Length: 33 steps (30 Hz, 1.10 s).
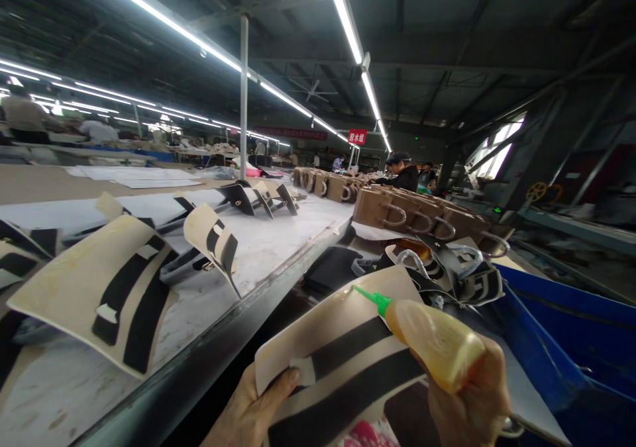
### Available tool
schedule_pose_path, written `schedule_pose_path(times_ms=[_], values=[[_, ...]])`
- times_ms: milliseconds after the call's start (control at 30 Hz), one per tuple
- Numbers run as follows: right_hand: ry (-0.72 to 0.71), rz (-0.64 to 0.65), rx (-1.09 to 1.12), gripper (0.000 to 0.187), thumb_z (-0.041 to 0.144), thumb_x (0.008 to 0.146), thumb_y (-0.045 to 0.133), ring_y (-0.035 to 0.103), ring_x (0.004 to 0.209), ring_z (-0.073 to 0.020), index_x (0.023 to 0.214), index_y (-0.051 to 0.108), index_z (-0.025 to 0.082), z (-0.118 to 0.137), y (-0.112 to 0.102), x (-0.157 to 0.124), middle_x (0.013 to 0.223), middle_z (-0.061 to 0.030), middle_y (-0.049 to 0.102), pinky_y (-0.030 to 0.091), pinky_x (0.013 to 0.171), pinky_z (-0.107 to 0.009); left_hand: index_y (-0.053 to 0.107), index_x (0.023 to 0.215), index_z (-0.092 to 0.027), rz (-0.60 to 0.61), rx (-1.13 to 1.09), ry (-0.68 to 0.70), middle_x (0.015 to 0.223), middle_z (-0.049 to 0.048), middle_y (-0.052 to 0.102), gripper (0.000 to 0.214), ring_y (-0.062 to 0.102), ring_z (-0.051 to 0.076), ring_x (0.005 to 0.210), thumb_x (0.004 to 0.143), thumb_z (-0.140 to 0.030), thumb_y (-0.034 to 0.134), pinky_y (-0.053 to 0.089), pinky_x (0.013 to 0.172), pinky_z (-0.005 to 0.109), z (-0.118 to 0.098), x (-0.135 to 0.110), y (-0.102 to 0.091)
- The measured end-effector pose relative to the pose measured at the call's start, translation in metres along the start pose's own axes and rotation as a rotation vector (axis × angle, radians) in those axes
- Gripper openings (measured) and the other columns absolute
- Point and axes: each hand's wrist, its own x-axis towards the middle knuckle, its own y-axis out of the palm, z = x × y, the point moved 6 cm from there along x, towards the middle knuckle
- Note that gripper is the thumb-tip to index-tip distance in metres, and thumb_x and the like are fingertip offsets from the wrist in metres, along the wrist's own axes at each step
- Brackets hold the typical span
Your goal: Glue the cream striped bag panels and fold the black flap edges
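Note:
My left hand (258,400) grips the lower left side of a cream bag panel (328,321) with black strips, its thumb lying by a small pale patch. In my right hand (477,394) is a glue bottle (437,341) full of yellowish liquid. Its green nozzle (372,298) points left, and the tip is at the panel's upper edge, where a shiny wet streak shows. A similar panel (119,281) lies curved on the white-covered table to the left, and a smaller curved piece (213,242) stands behind it.
A long table (298,248) runs away from me, its edge just left of my hands. Brown handbags (397,208) stand in rows further back. Black and cream bag parts (447,275) pile up beyond the bottle. A blue bin (561,328) is at right. A co-worker (405,172) is behind the bags.

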Motion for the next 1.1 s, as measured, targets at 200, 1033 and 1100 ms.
schedule_pose_path(times_ms=[200, 1033, 1100], values=[[0.031, 0.021, 0.026, 0.037, 0.044, 0.071, 0.081, 0.055, 0.067, -0.0184, 0.092, 0.061, 0.022, -0.008, 0.001, -0.002, 0.079, 0.0007, 0.059, 0.044, 0.065, -0.034, 0.081, 0.083, -0.021, 0.039, 0.050, -0.022, 0.099, 0.0099, 0.079, 0.030, 0.068, 0.038, 0.109, 0.067, -0.046, 0.085, 0.055, 0.101, 0.043, 0.005, 0.004, 0.003], [0.221, -0.159, -0.235, 0.055, 0.059, 0.057, 0.084, 0.053, 0.076, -0.0209, 0.088, 0.058, 0.021, -0.025, -0.011, 0.027, 0.082, 0.0008, 0.057, 0.045, 0.072, -0.035, 0.079, 0.086, -0.021, 0.017, -0.023, -0.014, 0.102, 0.0095, 0.079, 0.030, 0.067, 0.037, 0.114, 0.066, -0.043, 0.087, 0.052, 0.106, 0.046, 0.007, 0.010, 0.001], [0.247, -0.138, -0.229, 0.056, 0.062, 0.056, 0.082, 0.051, 0.074, -0.0208, 0.086, 0.057, 0.021, -0.024, -0.012, 0.024, 0.079, 0.0009, 0.055, 0.045, 0.070, -0.035, 0.079, 0.090, -0.020, -0.010, -0.021, -0.031, 0.102, 0.0096, 0.079, 0.034, 0.068, 0.036, 0.113, 0.068, -0.045, 0.085, 0.053, 0.105, 0.044, 0.007, 0.009, 0.001]])
